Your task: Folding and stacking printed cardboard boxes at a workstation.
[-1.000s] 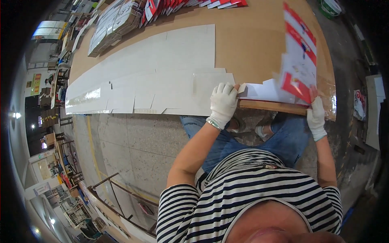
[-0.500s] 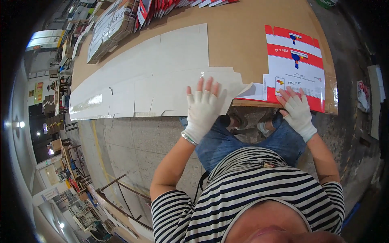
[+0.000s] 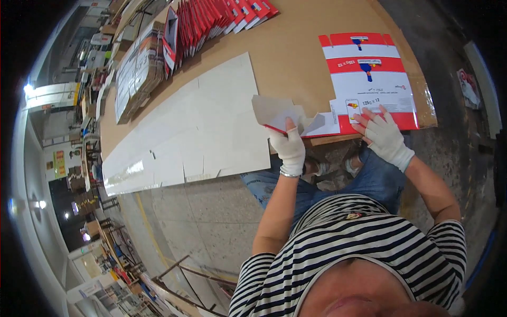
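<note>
A flat red, white and blue printed carton blank (image 3: pixel 383 95) lies at the right of the table, along its near edge. My left hand (image 3: pixel 289 150), in a white fingerless glove, is closed on the blank's left part and holds it raised, its plain pale inner side showing. Some of the left fingers are hidden by the card. On the printed panel my gloved right hand (image 3: pixel 385 136) rests flat, fingers spread. To the left lies a pile of carton blanks (image 3: pixel 206 121), plain side up.
Brown board covers the table (image 3: pixel 296 47). A film-wrapped bundle of card (image 3: pixel 140 74) stands at the far left, beside a row of red and white folded cartons (image 3: pixel 203 29). A dark metal frame (image 3: pixel 182 277) stands on the floor at lower left.
My left hand has moved right from the plain card and taken hold of the blank's left part, which now stands folded up. The right hand stays on the printed panel. The whole view has shifted.
</note>
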`<act>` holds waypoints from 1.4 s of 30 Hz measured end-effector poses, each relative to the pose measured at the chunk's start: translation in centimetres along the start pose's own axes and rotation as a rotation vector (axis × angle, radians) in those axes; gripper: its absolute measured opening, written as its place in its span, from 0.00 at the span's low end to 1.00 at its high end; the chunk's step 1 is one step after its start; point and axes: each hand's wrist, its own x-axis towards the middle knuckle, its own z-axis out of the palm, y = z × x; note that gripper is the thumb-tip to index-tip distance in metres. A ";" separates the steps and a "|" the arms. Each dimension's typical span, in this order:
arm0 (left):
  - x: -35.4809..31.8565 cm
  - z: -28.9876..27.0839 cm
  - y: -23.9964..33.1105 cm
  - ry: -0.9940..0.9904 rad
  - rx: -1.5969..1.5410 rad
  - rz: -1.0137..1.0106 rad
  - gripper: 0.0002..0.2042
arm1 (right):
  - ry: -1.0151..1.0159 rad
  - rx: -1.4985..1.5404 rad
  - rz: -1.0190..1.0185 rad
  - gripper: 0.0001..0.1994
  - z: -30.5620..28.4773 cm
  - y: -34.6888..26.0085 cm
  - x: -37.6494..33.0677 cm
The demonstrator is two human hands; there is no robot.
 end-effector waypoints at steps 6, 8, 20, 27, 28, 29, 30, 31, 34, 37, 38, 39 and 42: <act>0.9 0.4 2.2 -0.637 0.596 0.701 0.34 | 0.030 -0.051 -0.068 0.22 -1.3 1.5 0.1; 0.9 0.3 2.9 -0.812 0.734 0.699 0.36 | 0.048 -0.072 -0.082 0.22 -1.4 1.7 0.1; -0.2 1.8 3.9 -0.869 1.005 0.642 0.36 | 0.063 -0.107 -0.118 0.22 0.6 1.2 -0.6; -1.0 2.1 4.1 -0.841 1.080 0.607 0.34 | 0.037 -0.088 -0.132 0.23 1.1 1.3 -0.9; -1.0 2.1 4.2 -0.842 1.084 0.599 0.34 | 0.024 -0.075 -0.126 0.23 1.0 1.2 -0.9; -0.9 2.2 4.4 -0.850 1.075 0.590 0.34 | 0.010 -0.062 -0.121 0.23 0.9 1.2 -0.8; -0.8 2.2 4.4 -0.858 1.066 0.580 0.34 | 0.006 -0.056 -0.126 0.23 0.7 1.3 -0.7; -0.8 2.3 4.8 -0.862 1.066 0.570 0.34 | 0.003 -0.026 -0.122 0.23 0.3 1.5 -0.6; -0.8 2.8 5.3 -0.890 1.022 0.479 0.34 | -0.022 0.035 -0.112 0.25 0.2 1.4 -0.8; -0.7 3.6 5.0 -0.828 0.984 0.430 0.36 | -0.028 0.075 -0.098 0.27 0.1 1.2 -0.8; -0.6 4.2 5.1 -0.779 0.932 0.390 0.37 | -0.015 0.086 -0.088 0.29 0.0 1.1 -0.8; -0.3 4.9 5.2 -0.728 0.878 0.353 0.37 | -0.021 0.079 -0.092 0.29 -0.1 1.2 -0.8; 3.0 7.7 4.6 -0.640 0.877 0.346 0.37 | 0.023 0.098 -0.124 0.32 -0.1 0.7 -0.1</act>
